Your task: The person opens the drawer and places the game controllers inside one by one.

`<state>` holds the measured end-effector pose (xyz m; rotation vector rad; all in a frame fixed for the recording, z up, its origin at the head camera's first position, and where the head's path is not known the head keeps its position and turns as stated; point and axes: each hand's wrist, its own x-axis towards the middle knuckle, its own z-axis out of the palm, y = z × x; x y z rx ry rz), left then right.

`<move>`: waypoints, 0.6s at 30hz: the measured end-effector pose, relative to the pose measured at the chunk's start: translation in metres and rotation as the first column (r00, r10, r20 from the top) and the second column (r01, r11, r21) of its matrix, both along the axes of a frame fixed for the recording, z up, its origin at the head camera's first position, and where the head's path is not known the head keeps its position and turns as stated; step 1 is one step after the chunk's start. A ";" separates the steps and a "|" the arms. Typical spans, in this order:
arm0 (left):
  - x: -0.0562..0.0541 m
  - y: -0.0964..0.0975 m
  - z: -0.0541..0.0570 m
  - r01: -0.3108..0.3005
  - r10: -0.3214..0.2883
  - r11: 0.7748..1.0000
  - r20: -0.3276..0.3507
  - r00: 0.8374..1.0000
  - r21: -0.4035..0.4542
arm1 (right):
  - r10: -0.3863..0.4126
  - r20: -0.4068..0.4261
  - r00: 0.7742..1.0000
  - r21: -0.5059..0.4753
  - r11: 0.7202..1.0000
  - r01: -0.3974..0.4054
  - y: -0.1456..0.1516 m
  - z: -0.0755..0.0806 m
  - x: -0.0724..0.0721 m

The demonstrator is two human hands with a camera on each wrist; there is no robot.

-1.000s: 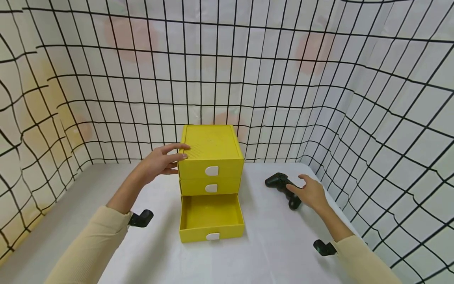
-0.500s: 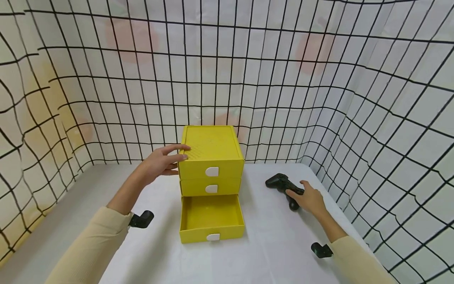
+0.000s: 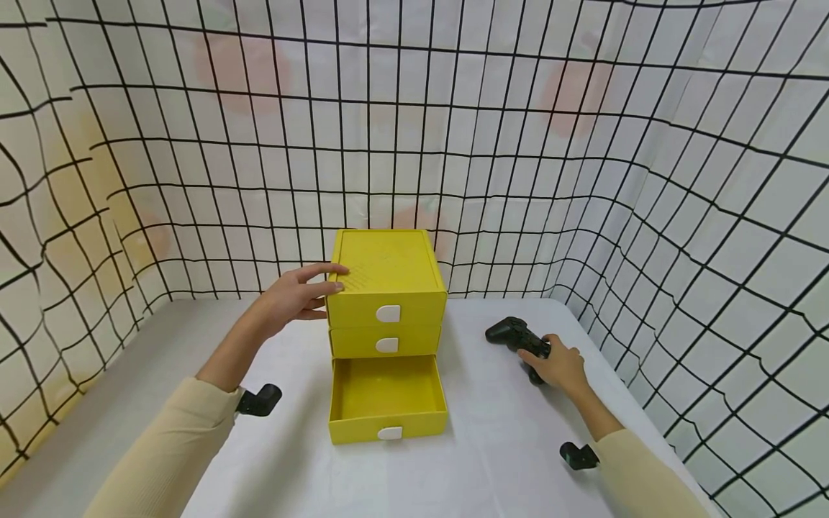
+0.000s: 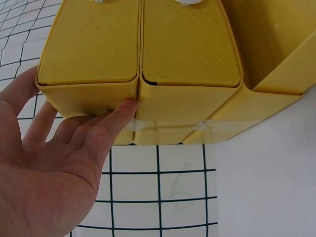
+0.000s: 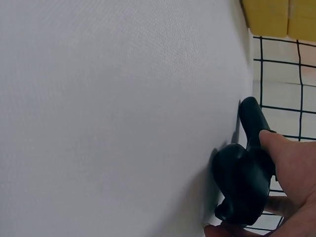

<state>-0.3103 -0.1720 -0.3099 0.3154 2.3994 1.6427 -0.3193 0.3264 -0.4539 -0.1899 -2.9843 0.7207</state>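
A yellow drawer box (image 3: 388, 259) stands on the white table, its lowest drawer (image 3: 356, 429) pulled out and the two above it closed. My left hand (image 3: 285, 301) rests against its upper left edge, some fingertips on the top and the others along the side; the fingers are fairly straight. To the right, a black game controller (image 3: 508, 331) touches the table. My right hand (image 3: 562, 365) holds its near end. In the right wrist view the thumb presses one face of the controller (image 5: 242, 177), and fingers reach round the far side, partly hidden.
Black wire mesh (image 3: 401, 129) backed by white sheeting encloses the table at the back and both sides. White table surface (image 3: 479, 446) lies between the drawer box and my right arm. A small black device (image 3: 259, 400) sits on each wrist.
My right hand has moved left and closed from a spread pose onto the controller's near end. The left hand and the drawer box keep their places.
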 end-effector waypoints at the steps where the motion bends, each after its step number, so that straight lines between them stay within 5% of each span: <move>1: 0.000 0.000 0.000 0.002 -0.002 1.000 -0.001 1.000 0.002 | -0.001 -0.004 1.000 0.001 1.000 0.001 0.000 0.000 0.000; 18: 0.000 0.000 -0.001 0.004 -0.004 1.000 -0.010 1.000 0.001 | -0.037 -0.080 0.996 -0.058 0.998 0.032 -0.002 0.005 0.004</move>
